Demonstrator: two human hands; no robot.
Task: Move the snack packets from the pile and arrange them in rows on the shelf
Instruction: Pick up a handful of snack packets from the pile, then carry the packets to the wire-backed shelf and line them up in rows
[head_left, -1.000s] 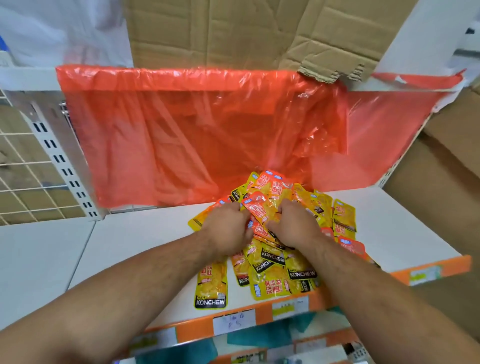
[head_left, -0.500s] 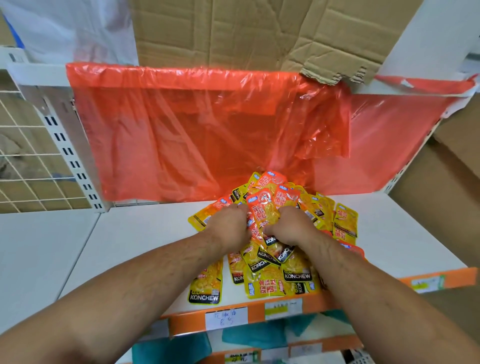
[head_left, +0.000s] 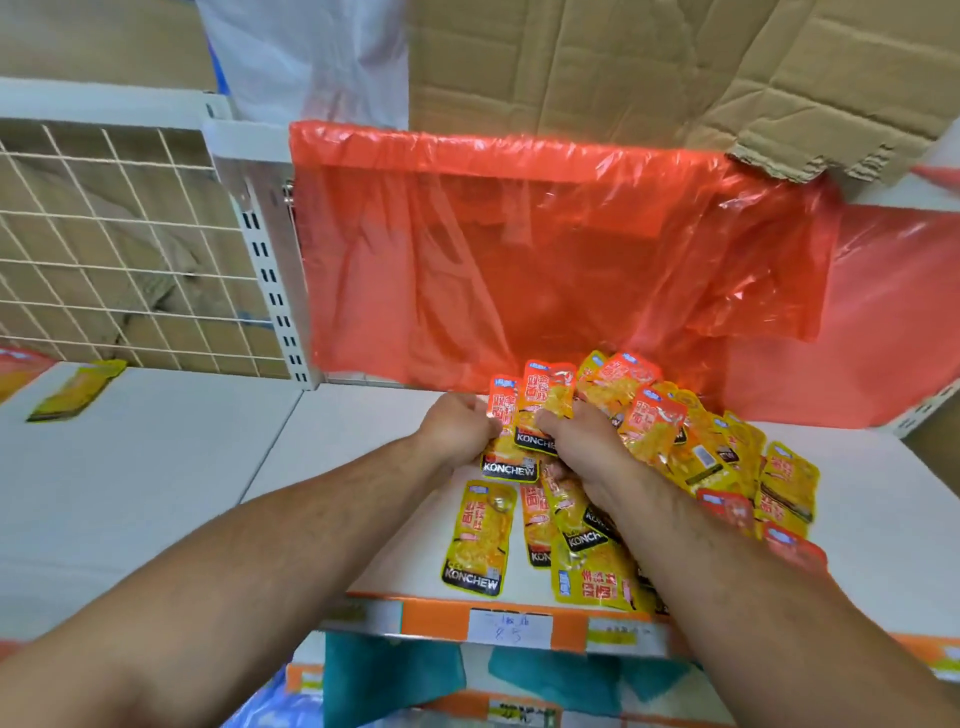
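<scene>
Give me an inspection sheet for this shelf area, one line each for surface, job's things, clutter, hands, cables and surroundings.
Surface: white shelf, with a price label on its front edge.
Job's things: pile of yellow and orange packets heaped mid-shelf; one packet lies flat near the front edge; no tidy row seen.
Clutter: stray packet on the next shelf to the left.
Grippers: left hand and right hand both grip a bunch of packets, upright at the pile's left side.
Cables: nothing seen.
Surroundings: red plastic sheet hangs behind, cardboard above, wire mesh at left.
</scene>
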